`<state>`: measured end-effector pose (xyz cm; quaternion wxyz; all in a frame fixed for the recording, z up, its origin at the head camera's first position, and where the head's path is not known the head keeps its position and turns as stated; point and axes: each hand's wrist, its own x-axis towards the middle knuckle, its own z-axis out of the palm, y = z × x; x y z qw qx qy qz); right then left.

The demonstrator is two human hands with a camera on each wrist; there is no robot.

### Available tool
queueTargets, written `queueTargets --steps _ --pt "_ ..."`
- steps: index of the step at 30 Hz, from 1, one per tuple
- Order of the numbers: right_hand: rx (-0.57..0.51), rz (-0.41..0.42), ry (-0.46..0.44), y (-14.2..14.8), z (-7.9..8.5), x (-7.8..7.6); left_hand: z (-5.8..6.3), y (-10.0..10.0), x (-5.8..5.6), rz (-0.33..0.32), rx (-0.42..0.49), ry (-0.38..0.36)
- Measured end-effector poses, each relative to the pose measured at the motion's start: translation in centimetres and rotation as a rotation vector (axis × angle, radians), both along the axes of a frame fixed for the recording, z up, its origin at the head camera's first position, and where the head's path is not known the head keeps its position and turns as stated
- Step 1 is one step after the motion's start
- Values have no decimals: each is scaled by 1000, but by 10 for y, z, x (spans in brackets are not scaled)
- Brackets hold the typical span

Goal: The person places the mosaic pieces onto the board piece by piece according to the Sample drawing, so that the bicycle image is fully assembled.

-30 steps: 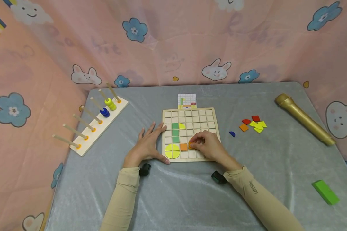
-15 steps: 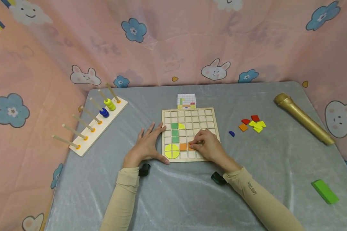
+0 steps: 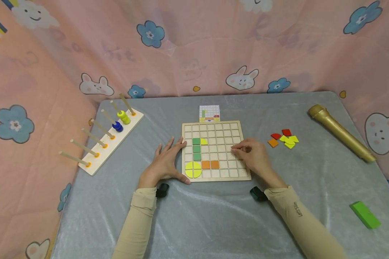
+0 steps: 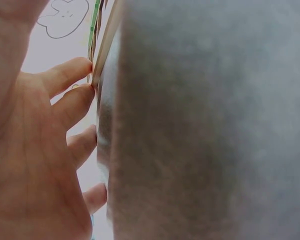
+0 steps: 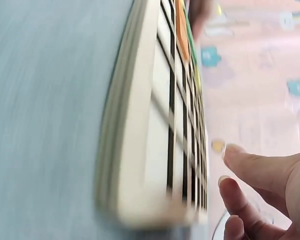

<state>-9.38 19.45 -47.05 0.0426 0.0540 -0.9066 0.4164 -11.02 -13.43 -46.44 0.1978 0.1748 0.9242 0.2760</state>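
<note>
I've got the grid brd (image 3: 227, 179) mid-table; clock's centred on it. L hand (image 3: 165, 162) is spread wide btwn 8 & 9, fingers touching brd's L edge. R hand (image 3: 256, 155) is at 3, nothing held, thumb & index w/ a narrow gap, tips over brd's R side. On the brd I see 2 orange sqs (image 3: 210, 164) approx 7, yellow circle (image 3: 197, 166) at 8, 3 green sqs (image 3: 196, 148) at 9, yellow qtr pc (image 3: 204, 141) at 10. Pattern card (image 3: 209, 113) at 12, loose pcs (image 3: 284, 138) past R hand, approx 2–3.
</note>
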Motion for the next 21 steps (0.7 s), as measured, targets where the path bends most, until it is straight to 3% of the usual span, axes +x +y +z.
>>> queueTargets --steps 4,13,21 --pt "10 -80 -17 24 -4 -1 0 0 0 -7 -3 2" --pt "160 -182 92 76 -7 -3 1 0 -1 -4 -1 1" --pt "144 -283 -48 97 0 0 1 0 0 1 5 -4"
